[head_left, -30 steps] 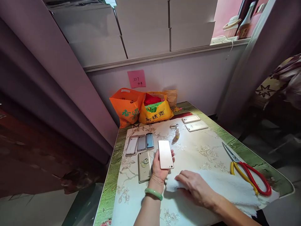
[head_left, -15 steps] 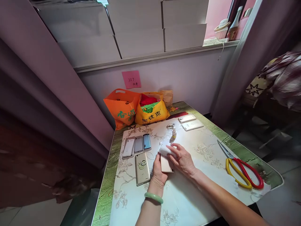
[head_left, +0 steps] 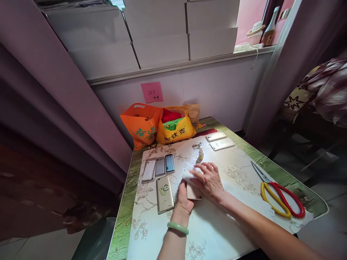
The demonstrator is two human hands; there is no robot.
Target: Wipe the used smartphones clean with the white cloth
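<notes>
the left hand (head_left: 183,198) comes in from below, palm turned up and wrist nearly straight, with one green bangle (head_left: 177,228) around the forearm end of it. it grips one pale gold phone (head_left: 194,193), thumb along the phone's left edge, the other fingers mostly hidden. the right hand (head_left: 211,182) reaches in from the lower right, palm down and knuckles arched; its fingers are bent and slightly parted over one white cloth (head_left: 188,172), which covers the phone's far end. its thumb is hidden, so i cannot tell whether the cloth is pinched or only pressed.

six other phones can be counted. just left of the left fingers lies one patterned phone (head_left: 165,195); beyond it, farther left of the fingertips, are three phones (head_left: 160,167) side by side. two pale phones (head_left: 222,144) lie well beyond the right fingers, to the right.

one small bottle (head_left: 200,156) stands just past the right fingertips, and one pair of scissors (head_left: 282,198) lies well to their right. two bags, one orange bag (head_left: 139,124) and one yellow bag (head_left: 177,135), stand far beyond both hands.
</notes>
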